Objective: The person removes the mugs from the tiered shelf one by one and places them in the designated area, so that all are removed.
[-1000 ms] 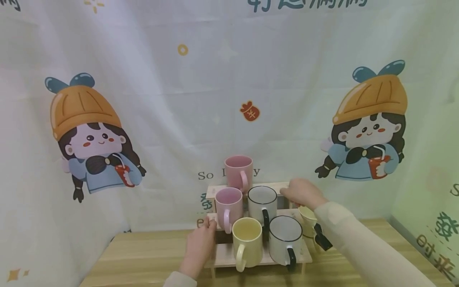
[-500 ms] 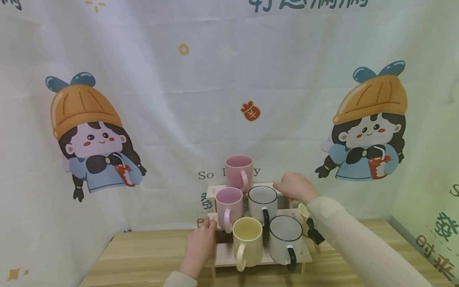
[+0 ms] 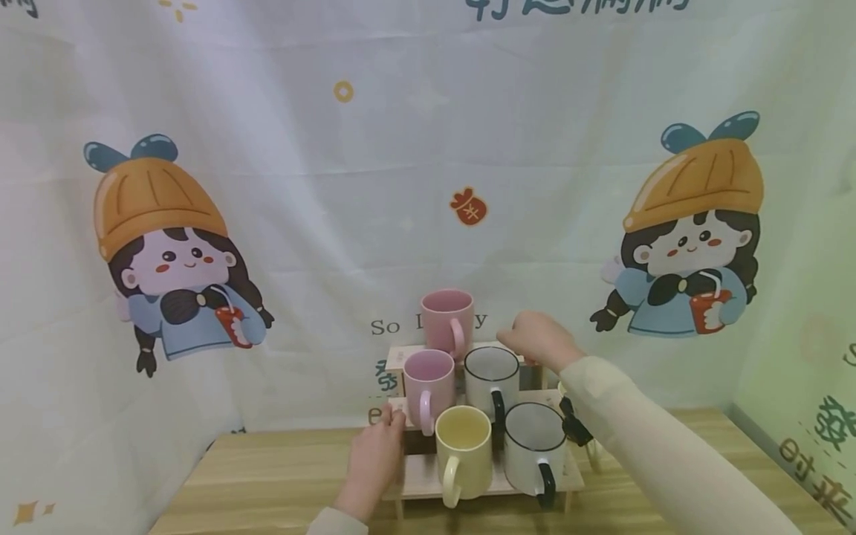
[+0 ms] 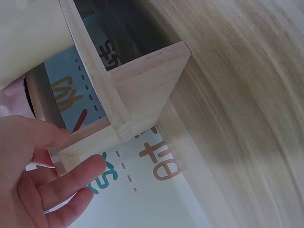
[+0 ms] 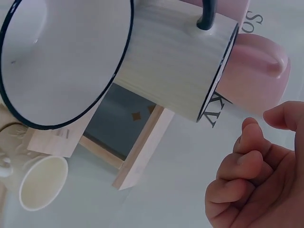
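Note:
In the head view, a three-step wooden rack [image 3: 414,475] bears several mugs. My left hand [image 3: 374,457] pinches the left end of its middle step, thumb [image 4: 47,134] on one side and fingers on the other. My right hand [image 3: 540,340] hovers over the right part of the top step. Its fingers are loosely curled around nothing, thumb apart, close to the pink mug [image 5: 256,66]. On the middle step stand a lilac mug [image 3: 428,388] and a black-rimmed white mug [image 3: 480,390]. A yellow mug [image 3: 471,468] and another black-rimmed white mug [image 3: 528,461] occupy the bottom step.
A pale cup [image 5: 45,183] sits at the rack's right side, mostly hidden behind my right arm in the head view. The rack rests on a wood-grain table [image 3: 267,475]. Printed cloth [image 3: 334,223] hangs close behind and along both sides.
My right hand has moved left and slightly up along the top step, nearer the pink mug. The left hand and the mugs have stayed in place.

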Demonstrator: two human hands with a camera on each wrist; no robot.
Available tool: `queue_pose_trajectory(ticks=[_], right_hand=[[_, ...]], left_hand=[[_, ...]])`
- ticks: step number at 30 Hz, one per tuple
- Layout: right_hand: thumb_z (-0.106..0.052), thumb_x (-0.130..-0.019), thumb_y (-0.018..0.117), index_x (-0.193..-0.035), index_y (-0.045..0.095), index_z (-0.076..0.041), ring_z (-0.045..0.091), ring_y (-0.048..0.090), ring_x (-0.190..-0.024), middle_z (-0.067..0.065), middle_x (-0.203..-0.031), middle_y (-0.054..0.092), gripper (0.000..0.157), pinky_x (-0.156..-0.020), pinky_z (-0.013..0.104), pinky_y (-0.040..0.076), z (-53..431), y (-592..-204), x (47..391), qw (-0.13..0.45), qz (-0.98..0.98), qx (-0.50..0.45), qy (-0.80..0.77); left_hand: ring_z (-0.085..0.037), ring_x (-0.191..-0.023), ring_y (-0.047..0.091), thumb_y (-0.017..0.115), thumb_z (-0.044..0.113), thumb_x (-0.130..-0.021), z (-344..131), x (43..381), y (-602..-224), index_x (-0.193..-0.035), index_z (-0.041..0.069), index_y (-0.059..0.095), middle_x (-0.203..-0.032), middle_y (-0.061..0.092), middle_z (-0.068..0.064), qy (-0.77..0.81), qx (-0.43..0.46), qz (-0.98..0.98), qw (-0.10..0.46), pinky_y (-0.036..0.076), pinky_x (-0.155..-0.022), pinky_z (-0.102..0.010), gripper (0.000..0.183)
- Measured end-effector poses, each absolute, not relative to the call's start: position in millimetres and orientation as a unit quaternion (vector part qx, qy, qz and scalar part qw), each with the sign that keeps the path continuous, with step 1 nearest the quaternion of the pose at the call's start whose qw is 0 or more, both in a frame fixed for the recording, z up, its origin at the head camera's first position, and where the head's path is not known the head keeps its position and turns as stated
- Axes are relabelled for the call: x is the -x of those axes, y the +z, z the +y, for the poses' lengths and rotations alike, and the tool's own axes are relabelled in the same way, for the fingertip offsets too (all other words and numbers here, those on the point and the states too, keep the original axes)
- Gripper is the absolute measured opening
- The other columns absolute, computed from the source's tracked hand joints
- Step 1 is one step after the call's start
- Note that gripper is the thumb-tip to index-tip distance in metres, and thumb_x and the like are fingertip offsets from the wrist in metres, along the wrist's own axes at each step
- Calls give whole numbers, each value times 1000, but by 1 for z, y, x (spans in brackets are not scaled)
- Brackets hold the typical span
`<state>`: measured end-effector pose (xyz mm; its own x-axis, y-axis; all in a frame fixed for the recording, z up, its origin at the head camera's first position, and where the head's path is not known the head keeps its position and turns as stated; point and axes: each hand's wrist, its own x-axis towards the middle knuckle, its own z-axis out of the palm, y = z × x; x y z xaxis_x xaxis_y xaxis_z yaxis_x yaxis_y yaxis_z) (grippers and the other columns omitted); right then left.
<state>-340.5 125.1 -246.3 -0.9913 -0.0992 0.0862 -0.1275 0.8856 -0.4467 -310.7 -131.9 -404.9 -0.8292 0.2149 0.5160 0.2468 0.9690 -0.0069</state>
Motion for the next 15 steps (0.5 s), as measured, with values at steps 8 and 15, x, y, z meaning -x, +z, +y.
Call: queue_pose_trajectory(ticks=[8, 15], right_hand=[[-30, -89, 49, -52, 44, -16, 12, 43, -44, -4, -48, 42, 39, -43, 23, 33, 115, -246, 345, 50, -969, -71, 231], [-31, -91, 50, -60, 49, -14, 13, 47, -49, -2, -53, 46, 35, -45, 24, 38, 107, -248, 346, 69, -966, -75, 236]], left_hand=[[-28, -53, 58, 71, 9, -75, -134, 312, -407, -99, 6, 59, -118, 64, -18, -42, 124, -954, 271, 47, -40, -36, 27], [-30, -52, 59, 71, 10, -74, -133, 312, -408, -98, 7, 59, -119, 65, -17, -42, 122, -949, 288, 46, -40, -37, 27]])
